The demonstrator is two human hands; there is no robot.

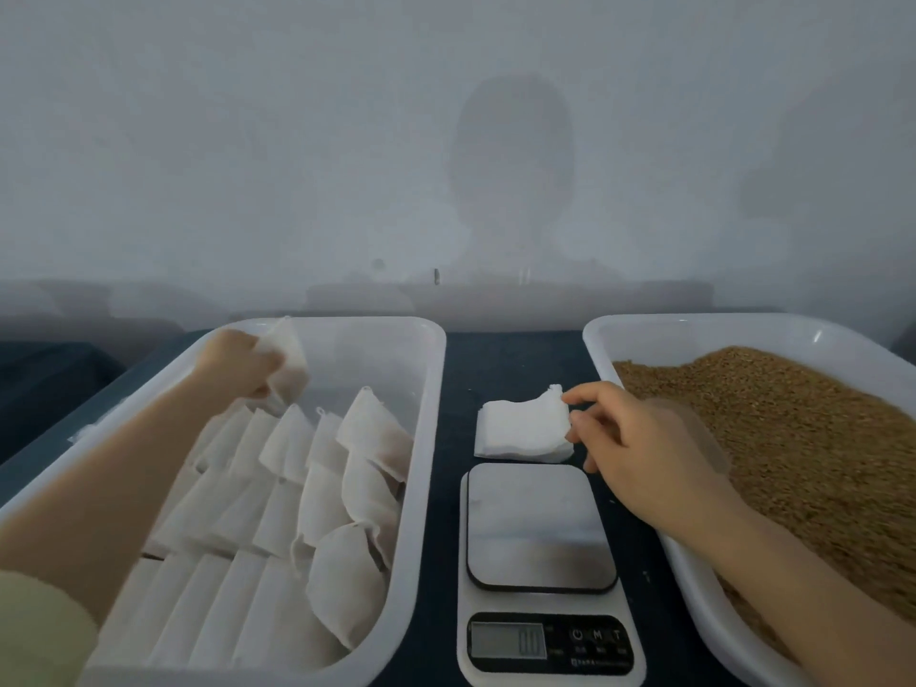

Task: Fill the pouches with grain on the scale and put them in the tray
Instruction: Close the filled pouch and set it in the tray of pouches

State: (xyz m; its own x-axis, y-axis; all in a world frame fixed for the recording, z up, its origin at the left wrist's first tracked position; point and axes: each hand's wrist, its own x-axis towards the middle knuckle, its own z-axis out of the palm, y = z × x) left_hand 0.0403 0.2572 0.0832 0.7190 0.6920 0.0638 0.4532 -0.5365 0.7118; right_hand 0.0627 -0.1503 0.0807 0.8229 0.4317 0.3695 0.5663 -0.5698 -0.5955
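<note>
Pinches, in the grip of the right hand (639, 438), between forefinger and thumb, the raised right corner of the top pouch (543, 404) on the stack of empty pouches (515, 441). Keeps that grip narrow, the other fingers loosely curled and holding nothing. Finds the stack at 9 o'clock from the grip, flat on the dark worktop (456, 389), its long side running 9 to 3. Meets the scale (540, 528) just beside the stack at its 6 o'clock, plate bare. Reaches the grain (768, 428) at 3 o'clock, heaped in the white bin (595, 349) under the forearm. Lies nearer to both than the other hand does, so probably needs only a short draw toward 6 o'clock to land the pouch on the plate.

Clasps, in the left hand (238, 364), fingers curled round it, a filled pouch (290, 357) over the 11 o'clock corner of the tray (431, 414), beyond the rows of filled pouches (347, 488) inside. Looks ready to set it down there.
</note>
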